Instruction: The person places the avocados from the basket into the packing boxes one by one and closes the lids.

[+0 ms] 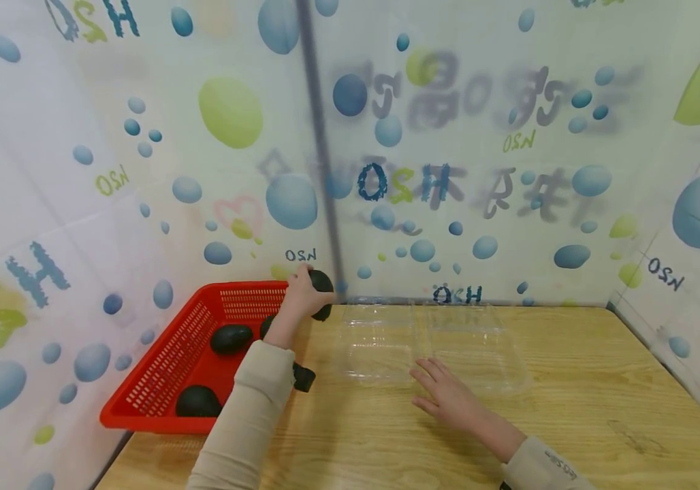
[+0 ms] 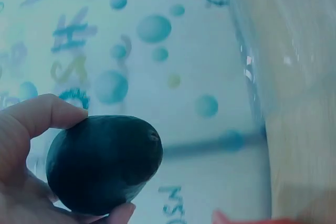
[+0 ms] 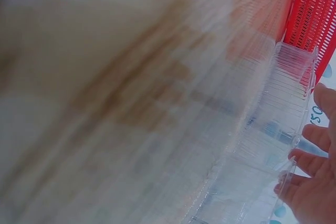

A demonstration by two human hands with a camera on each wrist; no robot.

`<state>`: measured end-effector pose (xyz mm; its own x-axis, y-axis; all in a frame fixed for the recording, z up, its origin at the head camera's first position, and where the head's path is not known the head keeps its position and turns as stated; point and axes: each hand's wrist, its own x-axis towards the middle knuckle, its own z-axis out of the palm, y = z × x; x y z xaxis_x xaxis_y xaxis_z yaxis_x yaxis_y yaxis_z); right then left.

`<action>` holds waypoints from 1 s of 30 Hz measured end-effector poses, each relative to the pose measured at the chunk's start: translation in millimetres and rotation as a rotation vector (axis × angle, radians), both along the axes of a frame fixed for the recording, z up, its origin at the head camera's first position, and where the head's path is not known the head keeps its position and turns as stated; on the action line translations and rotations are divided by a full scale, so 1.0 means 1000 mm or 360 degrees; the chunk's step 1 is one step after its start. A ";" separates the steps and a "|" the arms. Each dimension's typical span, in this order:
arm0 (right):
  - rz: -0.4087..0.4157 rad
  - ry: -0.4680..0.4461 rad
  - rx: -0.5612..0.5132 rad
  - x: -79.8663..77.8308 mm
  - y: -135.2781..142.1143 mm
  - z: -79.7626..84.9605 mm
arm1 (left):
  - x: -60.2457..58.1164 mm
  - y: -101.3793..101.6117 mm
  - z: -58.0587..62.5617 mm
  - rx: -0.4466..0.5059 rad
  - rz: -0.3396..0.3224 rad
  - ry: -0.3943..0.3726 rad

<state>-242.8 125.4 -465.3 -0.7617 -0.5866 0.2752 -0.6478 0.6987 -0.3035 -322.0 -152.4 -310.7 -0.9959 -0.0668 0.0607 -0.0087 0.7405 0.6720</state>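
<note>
Sleeve (image 1: 242, 415) over basket (image 1: 160, 425); beside its far-right corner, avocado (image 1: 322, 280) clamped within left hand (image 1: 302, 299), thumb opposing fingers; farther right, right hand (image 1: 449, 398), fingers apart.

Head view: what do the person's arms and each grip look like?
The left sleeve and right sleeve are cream. The left has a wide cuff, with a small black block beside it; the right carries dark lettering, too small to read. The left grip and right grip are ungloved.
</note>
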 end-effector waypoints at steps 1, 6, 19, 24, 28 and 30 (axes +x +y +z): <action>0.0002 -0.0001 -0.0004 0.000 0.000 0.000 | 0.000 0.006 -0.002 0.0010 -0.0011 -0.0005; 0.0000 0.0016 -0.0018 -0.001 -0.001 -0.001 | 0.002 0.031 -0.016 0.0017 -0.0124 -0.0003; 0.0040 0.0038 0.0008 -0.002 0.000 0.000 | 0.001 0.083 -0.073 -0.0175 -0.0476 -0.0069; 0.0021 0.0011 0.0027 -0.002 0.000 -0.001 | 0.004 0.096 -0.092 -0.0156 -0.0555 -0.0063; 0.0003 -0.0022 0.0018 -0.001 0.000 0.000 | 0.006 0.104 -0.101 -0.0233 -0.0570 -0.0027; -0.0005 -0.0021 0.0022 -0.002 0.000 0.000 | 0.007 0.106 -0.104 -0.0286 -0.0575 -0.0015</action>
<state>-244.4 125.2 -465.0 -0.7670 -0.5880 0.2570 -0.6417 0.7049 -0.3022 -314.9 -46.2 -414.8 -0.9538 0.2988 0.0305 0.2685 0.8027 0.5326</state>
